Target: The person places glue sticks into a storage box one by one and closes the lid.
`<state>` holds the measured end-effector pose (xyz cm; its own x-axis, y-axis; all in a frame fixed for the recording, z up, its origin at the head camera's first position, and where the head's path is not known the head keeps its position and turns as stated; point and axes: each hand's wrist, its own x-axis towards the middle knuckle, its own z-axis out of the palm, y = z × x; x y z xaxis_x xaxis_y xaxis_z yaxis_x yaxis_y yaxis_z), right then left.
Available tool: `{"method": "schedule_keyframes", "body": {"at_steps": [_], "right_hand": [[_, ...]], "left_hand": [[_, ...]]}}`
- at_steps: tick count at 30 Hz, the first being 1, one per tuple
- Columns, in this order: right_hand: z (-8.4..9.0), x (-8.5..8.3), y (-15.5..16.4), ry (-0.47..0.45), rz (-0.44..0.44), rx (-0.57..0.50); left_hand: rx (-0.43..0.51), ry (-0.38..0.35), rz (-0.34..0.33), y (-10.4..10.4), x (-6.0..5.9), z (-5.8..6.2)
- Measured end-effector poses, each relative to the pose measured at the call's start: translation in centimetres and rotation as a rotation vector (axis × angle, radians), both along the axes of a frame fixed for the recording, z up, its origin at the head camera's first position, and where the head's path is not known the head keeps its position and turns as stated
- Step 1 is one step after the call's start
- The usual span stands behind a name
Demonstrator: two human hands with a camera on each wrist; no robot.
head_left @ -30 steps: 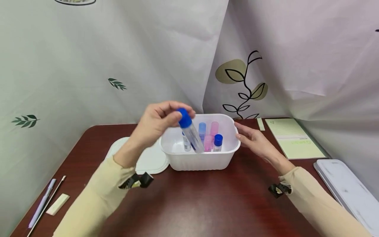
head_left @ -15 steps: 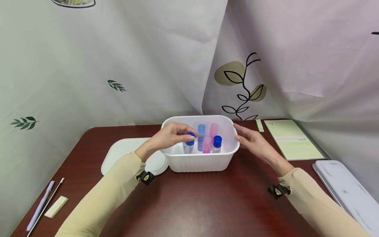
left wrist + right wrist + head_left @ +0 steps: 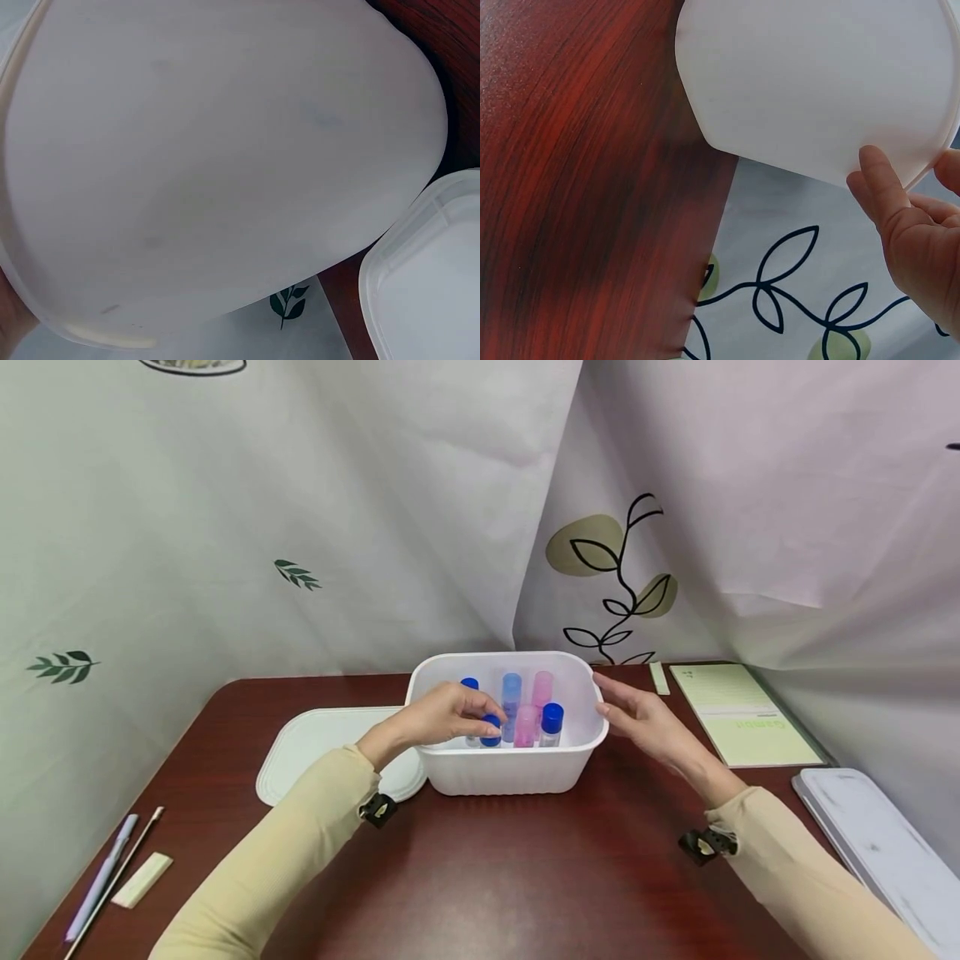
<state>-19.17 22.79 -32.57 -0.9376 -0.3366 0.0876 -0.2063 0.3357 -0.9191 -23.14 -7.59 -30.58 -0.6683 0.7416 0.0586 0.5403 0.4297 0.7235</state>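
Note:
A white plastic tub [image 3: 498, 772] stands on the table with several small capped tubes upright inside. My left hand [image 3: 453, 710] reaches over its left side and pinches a blue-capped clear tube [image 3: 491, 731] by the cap; the front wall hides the tube's lower part. Around it are another blue-capped tube [image 3: 469, 683], a light blue tube [image 3: 512, 697], pink tubes [image 3: 527, 727] and a third blue-capped tube [image 3: 552, 718]. My right hand [image 3: 641, 714] holds the tub's right rim, with fingers against the outer wall [image 3: 817, 97] in the right wrist view.
A white lid [image 3: 322, 743] lies flat left of the tub. Near the left edge are a lilac pen [image 3: 101, 881], a thin stick [image 3: 123, 868] and an eraser [image 3: 142, 880]. A notepad [image 3: 750, 718], a pale strip [image 3: 658, 678] and a long white case [image 3: 877, 835] lie right.
My left hand has lowered the blue-capped tube from above the rim into the tub and shifted slightly right with it. My right hand has stayed at the rim.

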Motion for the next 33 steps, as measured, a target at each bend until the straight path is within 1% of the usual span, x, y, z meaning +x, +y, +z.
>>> {"method": "schedule_keyframes", "body": {"at_steps": [4, 9, 11, 14, 16, 18, 20, 21, 23, 25, 26, 27, 29, 33], "right_hand": [[0.0, 0.0, 0.0, 0.001, 0.004, 0.000], [0.0, 0.0, -0.1, 0.002, 0.005, 0.001], [0.0, 0.0, -0.1, 0.002, 0.003, 0.002], [0.0, 0.1, -0.1, 0.000, 0.000, 0.006], [0.1, 0.1, -0.1, 0.000, -0.002, 0.003], [0.1, 0.2, 0.0, 0.001, -0.004, -0.002], [0.2, 0.2, 0.0, 0.002, -0.005, -0.006], [0.2, 0.1, 0.0, 0.002, -0.005, -0.005], [0.2, 0.1, 0.0, 0.005, -0.007, 0.003], [0.2, 0.1, 0.0, 0.005, -0.010, 0.011], [0.2, 0.1, 0.0, 0.005, -0.010, 0.013], [0.1, 0.1, 0.0, 0.003, -0.008, 0.014], [0.0, 0.1, 0.0, -0.002, -0.005, 0.013], [0.0, 0.1, 0.0, -0.008, 0.001, 0.011]], "left_hand": [[-0.013, 0.002, -0.010, 0.0, 0.0, 0.0], [-0.030, 0.045, -0.020, -0.1, 0.1, 0.1], [-0.015, 0.040, -0.017, -0.3, 0.3, 0.3], [0.043, 0.020, 0.021, -1.0, 0.7, 0.7], [0.092, 0.027, 0.076, -1.8, 1.1, 1.0], [0.149, 0.038, 0.147, -3.0, 1.5, 1.3], [0.233, 0.040, 0.236, -4.8, 1.9, 1.4], [0.283, 0.024, 0.291, -5.8, 2.1, 1.3], [0.413, -0.047, 0.404, -8.1, 2.2, 0.8], [0.524, -0.104, 0.536, -10.6, 2.2, 0.0], [0.556, -0.124, 0.604, -11.9, 2.1, -0.5], [0.568, -0.138, 0.675, -13.1, 2.1, -1.1], [0.536, -0.145, 0.807, -15.5, 2.1, -2.3], [0.367, -0.169, 1.033, -19.4, 2.2, -4.4]]}}
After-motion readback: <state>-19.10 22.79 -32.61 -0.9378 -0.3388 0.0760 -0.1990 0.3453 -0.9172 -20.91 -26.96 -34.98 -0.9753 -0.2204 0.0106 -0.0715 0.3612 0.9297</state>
